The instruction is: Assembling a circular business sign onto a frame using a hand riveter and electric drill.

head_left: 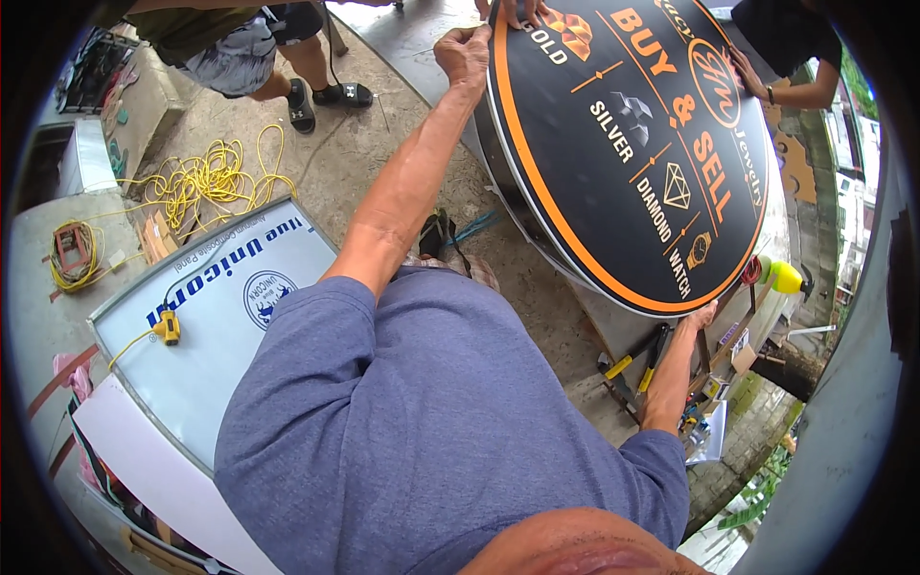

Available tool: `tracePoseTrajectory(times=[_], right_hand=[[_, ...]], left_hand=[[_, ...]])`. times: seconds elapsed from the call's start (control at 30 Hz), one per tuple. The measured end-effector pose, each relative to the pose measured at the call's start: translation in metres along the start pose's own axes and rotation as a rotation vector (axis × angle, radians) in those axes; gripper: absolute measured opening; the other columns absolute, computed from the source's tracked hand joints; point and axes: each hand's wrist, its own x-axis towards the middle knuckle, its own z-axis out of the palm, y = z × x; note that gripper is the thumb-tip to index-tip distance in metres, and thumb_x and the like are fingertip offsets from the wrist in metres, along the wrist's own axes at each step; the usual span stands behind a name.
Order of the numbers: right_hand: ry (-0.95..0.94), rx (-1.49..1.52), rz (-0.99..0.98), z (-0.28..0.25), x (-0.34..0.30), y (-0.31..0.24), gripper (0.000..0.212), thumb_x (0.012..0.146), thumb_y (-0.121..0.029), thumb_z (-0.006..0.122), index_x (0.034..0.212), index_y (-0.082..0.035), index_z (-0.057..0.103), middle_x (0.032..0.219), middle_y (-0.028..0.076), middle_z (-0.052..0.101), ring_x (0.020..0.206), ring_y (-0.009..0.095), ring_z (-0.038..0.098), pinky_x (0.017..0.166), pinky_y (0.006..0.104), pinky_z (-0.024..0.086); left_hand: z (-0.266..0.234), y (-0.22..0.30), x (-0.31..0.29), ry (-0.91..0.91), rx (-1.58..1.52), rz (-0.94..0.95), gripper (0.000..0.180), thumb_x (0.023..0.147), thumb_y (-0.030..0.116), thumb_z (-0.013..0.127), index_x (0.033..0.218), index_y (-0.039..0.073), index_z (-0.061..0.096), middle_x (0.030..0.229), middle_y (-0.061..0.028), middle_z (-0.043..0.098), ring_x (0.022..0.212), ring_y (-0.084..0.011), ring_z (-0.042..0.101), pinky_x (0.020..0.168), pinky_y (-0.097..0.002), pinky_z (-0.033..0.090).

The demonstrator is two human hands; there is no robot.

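A large oval sign (594, 182), black-faced with an orange border, a pale rim and a dark side, is tilted over a work table. My left hand (465, 56) is closed at its upper left edge, fingers curled on the rim. At the sign's lower edge, my right hand (704, 314) grips from beneath; most of its fingers are hidden under the sign. Another person's hand (522, 11) rests on the sign's top edge. A further hand (749, 75), with a band at the wrist, lies against the far right edge.
A white panel (211, 316) with blue print lies at left, with a yellow cord connector (168, 328) on it. Tangled yellow cord (216, 177) covers part of the concrete floor. Yellow-and-black-handled cutters (656, 356) and a yellow-green bottle (786, 278) are near my right arm.
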Motion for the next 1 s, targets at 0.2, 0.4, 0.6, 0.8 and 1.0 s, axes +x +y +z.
tracePoseTrajectory(times=[0.2,0.4,0.6,0.8,1.0], right_hand=[[-0.002,-0.46,-0.306,-0.011,0.023,0.017,0.043,0.096,-0.032,0.044,0.1,0.002,0.071,0.095,0.013,0.073,0.081,0.025,0.071,0.076,0.0375,0.058],[0.099,-0.272,-0.055,0.002,0.001,-0.004,0.043,0.102,-0.031,0.042,0.103,0.003,0.069,0.11,0.016,0.071,0.094,0.028,0.069,0.087,0.0381,0.054],[0.099,-0.076,0.026,0.015,-0.037,-0.03,0.043,0.097,-0.031,0.047,0.105,0.005,0.069,0.102,0.017,0.071,0.085,0.029,0.07,0.076,0.0406,0.059],[0.066,-0.064,0.005,0.013,-0.036,-0.029,0.043,0.093,-0.031,0.049,0.102,0.004,0.07,0.1,0.014,0.072,0.084,0.028,0.071,0.075,0.0386,0.059],[0.074,-0.065,-0.017,0.009,-0.023,-0.018,0.042,0.092,-0.031,0.049,0.097,0.004,0.071,0.097,0.013,0.073,0.082,0.027,0.071,0.075,0.0386,0.058]], left_hand=[[0.003,0.002,-0.001,0.033,-0.018,-0.005,0.019,0.08,0.014,0.081,0.075,-0.002,0.073,0.066,-0.004,0.068,0.057,-0.0105,0.058,0.056,-0.0288,0.047],[0.002,0.006,-0.006,0.05,0.038,-0.017,0.017,0.082,0.012,0.081,0.078,-0.002,0.073,0.071,-0.0042,0.069,0.061,-0.0102,0.058,0.06,-0.0285,0.048],[0.004,0.006,-0.006,0.053,0.035,-0.046,0.016,0.083,0.012,0.08,0.079,-0.002,0.072,0.073,-0.0041,0.07,0.063,-0.0099,0.059,0.061,-0.028,0.048],[0.004,0.003,-0.005,0.062,0.053,-0.045,0.017,0.084,0.012,0.081,0.078,-0.002,0.072,0.072,-0.0039,0.069,0.062,-0.0099,0.058,0.06,-0.0277,0.048],[0.005,0.0,-0.002,0.099,0.059,-0.018,0.021,0.078,0.017,0.082,0.078,-0.003,0.075,0.067,-0.0076,0.069,0.061,-0.0143,0.062,0.06,-0.0316,0.05]])
